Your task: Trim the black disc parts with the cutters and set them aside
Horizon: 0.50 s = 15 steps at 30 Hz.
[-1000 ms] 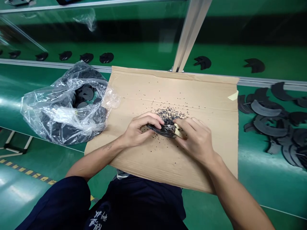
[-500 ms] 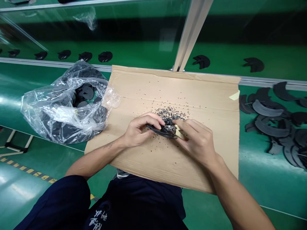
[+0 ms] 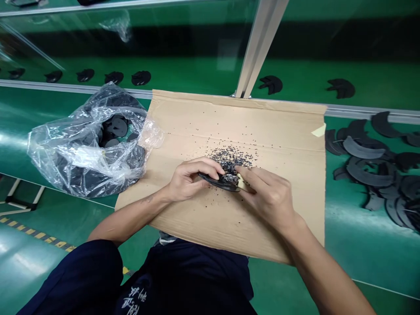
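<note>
My left hand (image 3: 189, 179) grips a curved black rubber-like piece (image 3: 218, 182), which has a shiny metal part (image 3: 230, 178) at its end. My right hand (image 3: 267, 197) pinches a small pale piece (image 3: 241, 180) against that end, its fingers partly hiding it. Just beyond both hands lies a heap of black crumbs (image 3: 230, 158), with more scattered over the tan cardboard sheet (image 3: 272, 131) beneath my hands.
A clear plastic bag (image 3: 85, 153) of black pieces lies left of the cardboard. Black arc-shaped pieces (image 3: 367, 170) are piled on the green surface to the right. A metal rail (image 3: 78, 87) and upright bar (image 3: 260, 48) stand beyond the cardboard.
Both hands and the black piece have shifted slightly left, with the view. My right fingers now cover more of the pale piece.
</note>
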Motion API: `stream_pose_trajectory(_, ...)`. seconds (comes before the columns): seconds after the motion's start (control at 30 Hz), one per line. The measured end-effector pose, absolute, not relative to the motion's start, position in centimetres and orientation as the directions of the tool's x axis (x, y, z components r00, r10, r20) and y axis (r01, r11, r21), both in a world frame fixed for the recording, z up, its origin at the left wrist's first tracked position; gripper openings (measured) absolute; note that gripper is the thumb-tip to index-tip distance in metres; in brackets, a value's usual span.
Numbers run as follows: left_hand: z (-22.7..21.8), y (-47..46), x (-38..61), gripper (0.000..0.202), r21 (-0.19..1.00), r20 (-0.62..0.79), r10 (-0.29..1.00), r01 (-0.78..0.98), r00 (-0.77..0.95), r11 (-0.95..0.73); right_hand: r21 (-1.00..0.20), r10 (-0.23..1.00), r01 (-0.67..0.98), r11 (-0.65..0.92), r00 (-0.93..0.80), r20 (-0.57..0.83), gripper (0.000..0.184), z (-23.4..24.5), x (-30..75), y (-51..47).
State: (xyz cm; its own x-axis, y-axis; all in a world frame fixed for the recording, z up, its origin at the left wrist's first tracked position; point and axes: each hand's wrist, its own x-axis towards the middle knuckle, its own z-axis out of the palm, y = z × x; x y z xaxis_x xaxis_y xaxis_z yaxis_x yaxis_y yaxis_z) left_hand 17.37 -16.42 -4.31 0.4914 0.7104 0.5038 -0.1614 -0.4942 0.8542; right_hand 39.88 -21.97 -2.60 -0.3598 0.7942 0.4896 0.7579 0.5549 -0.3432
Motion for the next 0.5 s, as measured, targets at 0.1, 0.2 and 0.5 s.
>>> stream_pose_trajectory(0.1,-4.1,-16.5,17.3,0.005,0.865,0.494,0.719,-0.187,0.489,-0.466,-0.553,0.825,0.619,0.558,-0.342,0.450,0.018,-2.7,39.8,-21.8)
stream_pose_trajectory(0.2,-3.8,-16.6,17.3,0.009,0.879,0.473,0.723,-0.217,0.504,-0.423,-0.597,0.835,0.591,0.542,-0.301,0.460,0.019,-3.1,39.9,-21.5)
stream_pose_trajectory(0.5,-3.3,-16.7,17.4,0.016,0.711,0.552,0.643,0.102,0.531,-0.696,-0.210,0.838,0.882,0.422,-0.292,0.461,0.029,-3.5,40.4,-21.1)
